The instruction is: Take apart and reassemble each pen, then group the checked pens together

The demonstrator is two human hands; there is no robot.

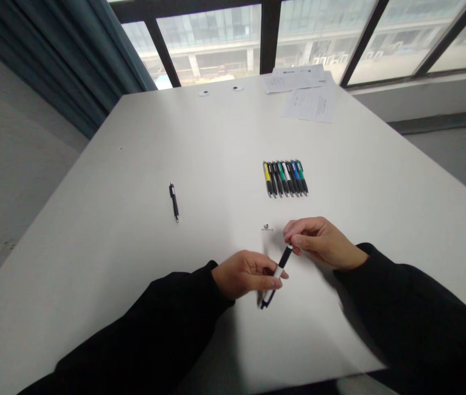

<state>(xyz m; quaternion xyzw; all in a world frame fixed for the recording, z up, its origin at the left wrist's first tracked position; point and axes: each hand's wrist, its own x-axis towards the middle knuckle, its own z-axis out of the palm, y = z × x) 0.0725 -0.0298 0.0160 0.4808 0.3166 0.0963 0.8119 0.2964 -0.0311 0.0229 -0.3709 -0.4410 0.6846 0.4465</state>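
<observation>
- The white table (pixel 105 181) is seen from above, and the hands are held over its near half.
- A big window (pixel 212 49) with dark frames is seen at 12 o'clock, past the far end of the table.
- A blue-green curtain (pixel 52 66) is hung at 10 o'clock.
- A gray floor (pixel 11 192) is seen at 9 o'clock.
- About three sheets of paper (pixel 309 104) are laid near the far edge, at 1 o'clock.
- Two small white round things (pixel 203 93) are set near the far edge, at 12 o'clock.
- About eight pens (pixel 285 178) are lined up side by side at 12 o'clock. The exact count is hard to tell.
- One black pen (pixel 174 202) is left alone at 10 o'clock.
- One tiny metal bit (pixel 266 226) is lying just past the hands, at 12 o'clock.
- One black-and-white pen (pixel 277 274) is held tilted between the hands, above the table.
- The left hand (pixel 245 274) is curled, with its fingers closed narrow on the pen's white part.
- The right hand (pixel 319 241) is pinching the pen's top end with its fingertips.
- Two black sleeves (pixel 142 329) are seen, one on each arm.
</observation>
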